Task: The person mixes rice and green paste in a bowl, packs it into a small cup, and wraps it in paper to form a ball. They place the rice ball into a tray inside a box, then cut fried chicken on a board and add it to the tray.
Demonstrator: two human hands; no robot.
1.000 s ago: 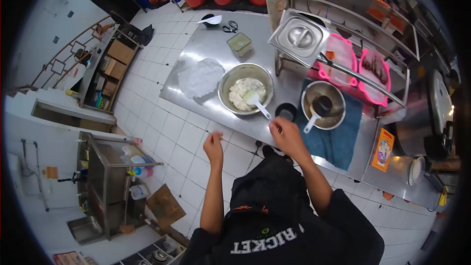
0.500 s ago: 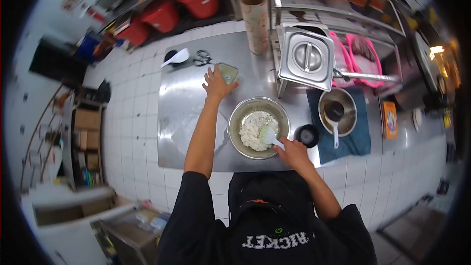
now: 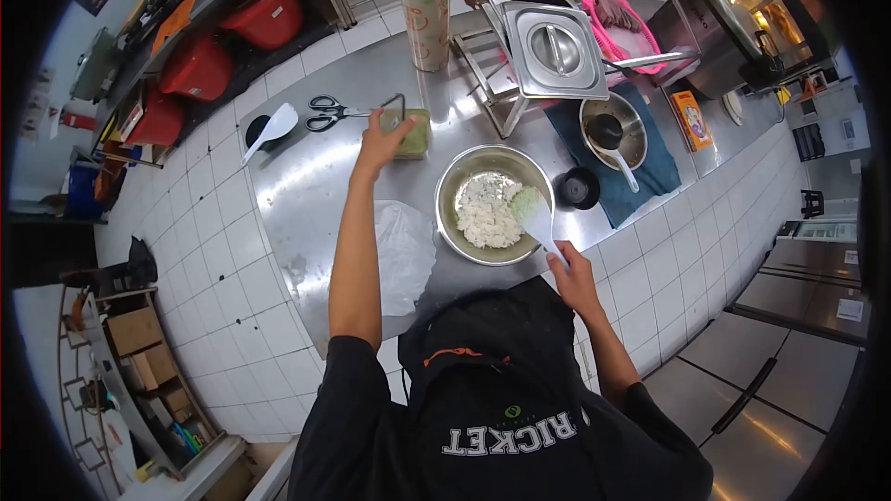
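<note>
My left hand (image 3: 379,144) is at a small square container (image 3: 413,137) with pale green contents. Its thumb and fingers are closed on a tilted, dark-edged piece that looks like the container's lid (image 3: 395,104). In my right hand (image 3: 573,271) is the handle of a white rice paddle (image 3: 533,213), its blade smeared with green. The blade rests against the inner right side of a steel mixing bowl (image 3: 445,227), beside a heap of white rice (image 3: 486,215).
Scissors (image 3: 325,113) and a white scoop (image 3: 278,121) lie far left. A plastic sheet (image 3: 404,260) lies left of the bowl. To the right are a black cup (image 3: 579,188) and a pan (image 3: 634,123) on a blue cloth (image 3: 654,162). A lidded steel container (image 3: 557,51) stands behind.
The view has turned and shifted. My left hand has raised the lid-like piece off the green container. My right hand has drawn the paddle from the rice to the bowl's right side.
</note>
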